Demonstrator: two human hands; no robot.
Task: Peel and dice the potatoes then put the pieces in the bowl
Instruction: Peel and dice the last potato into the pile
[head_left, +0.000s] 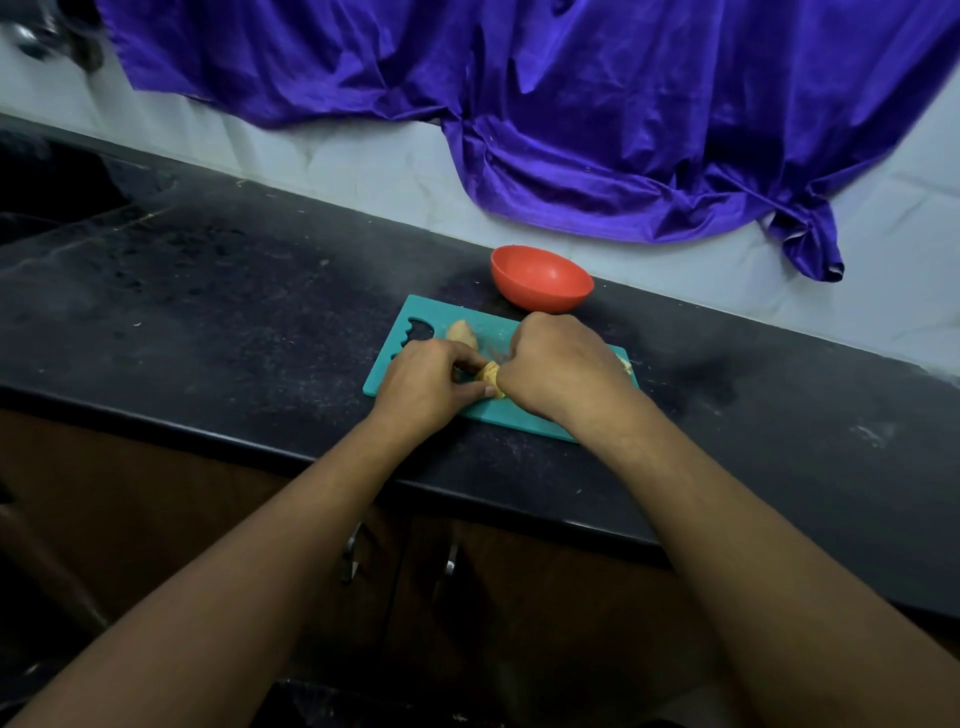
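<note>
A teal cutting board (405, 322) lies on the black counter. On it my left hand (426, 382) pinches a yellow peeled potato (491, 375) from the left. My right hand (558, 364) is curled in a fist over the potato's right side; a blade (496, 355) shows faintly between the hands, its handle hidden in the fist. A second peeled potato (462, 332) rests on the board's far side. A pale potato piece (625, 365) peeks out right of my right hand. The red bowl (540, 279) stands just behind the board and looks empty.
The black counter (234, 312) stretches left and right of the board, its front edge close to me. A purple cloth (571, 114) hangs on the white wall behind the bowl. A dark sink area (47, 182) lies at the far left. Cabinet doors with handles (353, 556) stand below.
</note>
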